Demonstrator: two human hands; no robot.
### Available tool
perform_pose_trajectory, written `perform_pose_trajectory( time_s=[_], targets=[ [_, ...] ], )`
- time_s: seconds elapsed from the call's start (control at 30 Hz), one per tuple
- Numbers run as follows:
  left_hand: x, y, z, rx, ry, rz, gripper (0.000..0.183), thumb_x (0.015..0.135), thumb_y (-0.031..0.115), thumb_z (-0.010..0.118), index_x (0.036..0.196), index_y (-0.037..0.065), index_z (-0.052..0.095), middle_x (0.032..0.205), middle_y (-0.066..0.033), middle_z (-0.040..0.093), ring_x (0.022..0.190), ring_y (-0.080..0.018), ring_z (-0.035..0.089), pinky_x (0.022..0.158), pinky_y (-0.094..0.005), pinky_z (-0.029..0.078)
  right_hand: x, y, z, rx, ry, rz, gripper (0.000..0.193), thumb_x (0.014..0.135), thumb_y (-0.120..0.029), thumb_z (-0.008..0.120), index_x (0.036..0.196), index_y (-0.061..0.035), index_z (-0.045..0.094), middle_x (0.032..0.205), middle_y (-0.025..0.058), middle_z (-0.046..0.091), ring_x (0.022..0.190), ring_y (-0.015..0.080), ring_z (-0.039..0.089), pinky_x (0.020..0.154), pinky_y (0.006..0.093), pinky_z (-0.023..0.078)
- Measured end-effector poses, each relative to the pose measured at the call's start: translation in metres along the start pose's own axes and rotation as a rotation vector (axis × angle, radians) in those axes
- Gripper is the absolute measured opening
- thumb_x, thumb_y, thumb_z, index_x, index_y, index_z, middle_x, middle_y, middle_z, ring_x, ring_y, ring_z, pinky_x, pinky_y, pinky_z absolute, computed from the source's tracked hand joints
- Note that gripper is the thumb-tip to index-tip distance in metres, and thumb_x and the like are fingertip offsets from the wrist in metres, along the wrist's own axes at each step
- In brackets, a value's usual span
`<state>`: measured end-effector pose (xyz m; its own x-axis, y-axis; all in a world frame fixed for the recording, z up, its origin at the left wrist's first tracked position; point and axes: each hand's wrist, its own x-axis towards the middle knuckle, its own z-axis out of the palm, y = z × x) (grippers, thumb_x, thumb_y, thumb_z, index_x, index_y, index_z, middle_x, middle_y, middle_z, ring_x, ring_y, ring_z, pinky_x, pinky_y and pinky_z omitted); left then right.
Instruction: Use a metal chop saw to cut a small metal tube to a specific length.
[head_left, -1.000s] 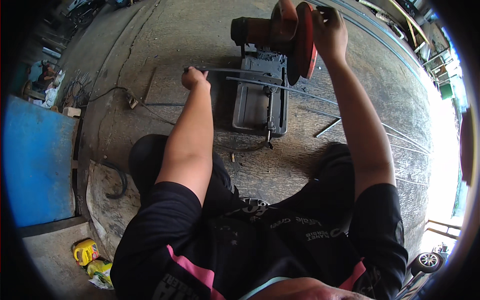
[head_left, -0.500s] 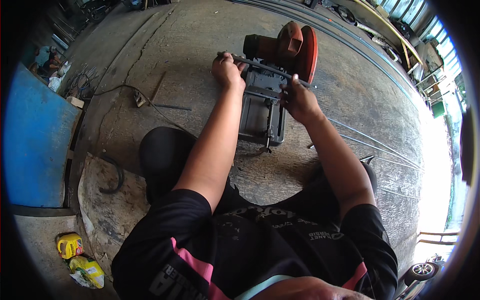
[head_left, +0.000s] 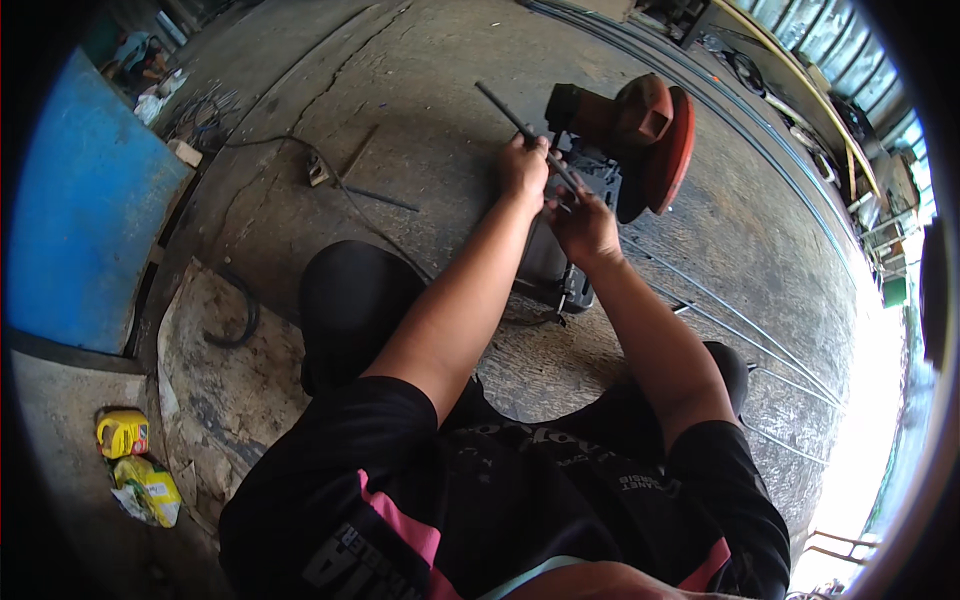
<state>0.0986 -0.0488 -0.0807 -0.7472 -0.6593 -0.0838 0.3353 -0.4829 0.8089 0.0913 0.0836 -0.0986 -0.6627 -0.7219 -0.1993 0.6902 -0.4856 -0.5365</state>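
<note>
Two bare hands, the left hand (head_left: pixel 527 172) and the right hand (head_left: pixel 585 228), are close together at one dark rod (head_left: pixel 515 122), which I watch from a distance through the head camera. The left hand is folded around the rod near its middle. The right hand is narrow, with its fingers at the near end of the rod, but they are partly hidden, so I cannot tell if they grip it. The rod is in the air and slants, with its free end pointing to the far left. Just beside the hands, on the far right, is the saw (head_left: pixel 650 105) with its red disc guard (head_left: pixel 678 150); its dark base (head_left: pixel 543 255) is partly covered by the hands. On the floor (head_left: pixel 760 235), to the left, a short bar (head_left: pixel 382 198) lies apart from them. I judge that the step in hand is handling the rod by both hands, outside the saw, perhaps to turn it or to look at its end. In my opinion, the next move calls for a secure hold by the left hand, and for care that neither end knocks against the saw.
</note>
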Motion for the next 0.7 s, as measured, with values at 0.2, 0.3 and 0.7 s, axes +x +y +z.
perform_pose_trajectory(
  time_s=[0.2, 0.3, 0.7],
  targets=[
    [0.076, -0.021, -0.094, 0.705, 0.261, 0.124, 0.015, 0.095, 0.012, 0.059, 0.102, 0.001, 0.065, 0.080, -0.0082, 0.064, 0.072, -0.0176, 0.063, 0.061, -0.0329, 0.056, 0.058, 0.084, -0.028, -0.617, 0.039, 0.110, 0.023, 0.098, -0.025, 0.054, 0.113, -0.0088, 0.060, 0.089, 0.0050, 0.061, 0.078, 0.0182, 0.059, 0.073, 0.0341, 0.050],
    [0.091, -0.058, -0.148, 1.205, 0.358, 0.140, 0.018, 0.089, 0.015, 0.062, 0.096, 0.000, 0.068, 0.088, -0.0177, 0.069, 0.082, -0.0309, 0.067, 0.073, -0.0398, 0.056, 0.095, 0.145, -0.027, -1.112, 0.219, 0.079, 0.036, 0.089, -0.023, 0.066, 0.115, 0.0000, 0.060, 0.103, 0.0131, 0.069, 0.089, 0.0252, 0.067, 0.078, 0.0371, 0.052],
    [0.096, -0.154, -0.270, 1.569, 0.441, -0.250, 0.017, 0.077, 0.007, 0.061, 0.092, 0.003, 0.068, 0.099, -0.0231, 0.068, 0.099, -0.0400, 0.066, 0.089, -0.0450, 0.052, 0.076, 0.210, -0.099, -1.128, 0.230, 0.382, 0.035, 0.088, -0.026, 0.063, 0.109, 0.0022, 0.063, 0.082, 0.0121, 0.070, 0.065, 0.0213, 0.067, 0.061, 0.0357, 0.053]
  ],
)
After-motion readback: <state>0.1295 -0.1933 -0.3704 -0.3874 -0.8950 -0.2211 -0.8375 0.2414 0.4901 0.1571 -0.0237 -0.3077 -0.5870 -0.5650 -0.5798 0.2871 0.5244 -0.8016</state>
